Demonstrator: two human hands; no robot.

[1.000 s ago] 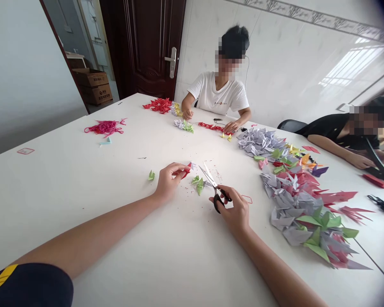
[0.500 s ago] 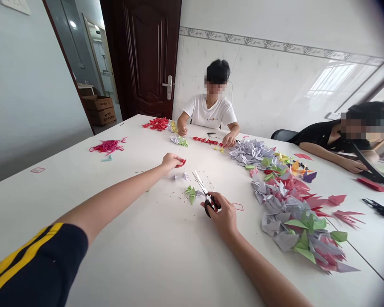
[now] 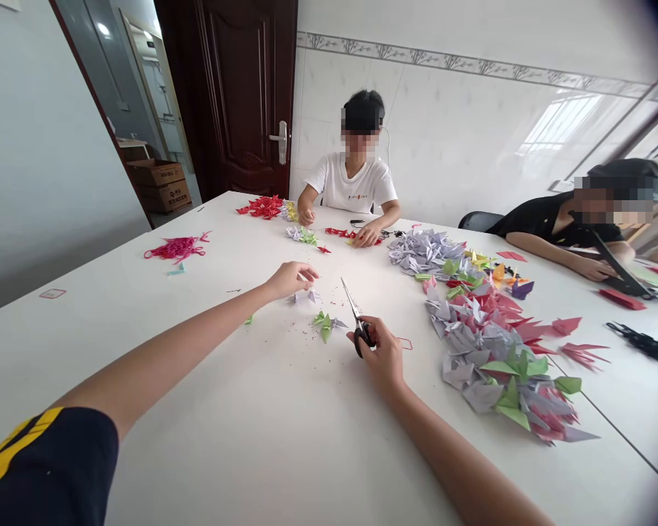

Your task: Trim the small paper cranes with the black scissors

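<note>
My left hand (image 3: 292,280) reaches over the middle of the white table, fingers apart and holding nothing. Just below its fingertips lies a pale paper crane (image 3: 307,296). Past the fingers, a small red paper crane (image 3: 323,250) rests on the table. My right hand (image 3: 384,356) grips a pair of scissors (image 3: 352,301) by the black handles, its tips pointing away from me and the blades nearly together. Between my hands a green paper crane (image 3: 322,324) sits beside a greyish one (image 3: 338,323), with tiny paper bits scattered around.
A big heap of folded cranes (image 3: 482,343) covers the right side. Pink string (image 3: 176,248) lies tangled at left. Across the table a person in a white shirt (image 3: 356,183) handles a row of red cranes; another person (image 3: 559,234) leans over a paper cutter (image 3: 617,264) at right.
My left hand has let go of the red crane, which now lies farther across the table, and its fingers have spread. The right hand still grips the scissors, with the blades closer together.
</note>
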